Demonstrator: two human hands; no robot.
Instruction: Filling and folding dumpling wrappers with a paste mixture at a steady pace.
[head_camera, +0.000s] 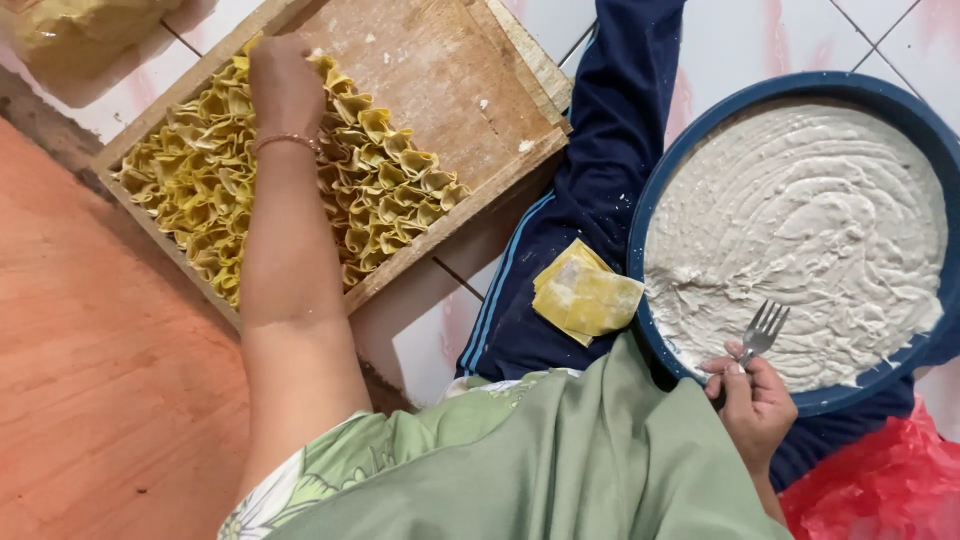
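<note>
Floor: white tile (740, 40), we sit on it, orange board to our left.
Tray: wooden tray (440, 70), half filled with folded yellow dumplings (380, 190).
Basin: blue basin (650, 190) of pale filling, by our right knee.
Wrappers: yellow stack (585, 295) on our leg, touching the basin rim.
Left hand (285, 85): fingers curled down onto the top dumpling row; grip hidden, cannot tell.
Right hand (755, 400): fingers closed around fork (762, 330), tines over the filling.
Risk: our forearm lies across the rows, could crush them; wrappers could slip off.

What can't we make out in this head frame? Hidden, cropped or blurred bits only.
Head view only:
- Left hand: fingertips hidden by its own back and the folded dumplings; contact unclear.
- Wooden tray: top cut off by the frame edge.
- Fork: handle buried in the right hand.
- Blue basin: right side cropped.
- Yellow bag: blurred, contents unclear.
</note>
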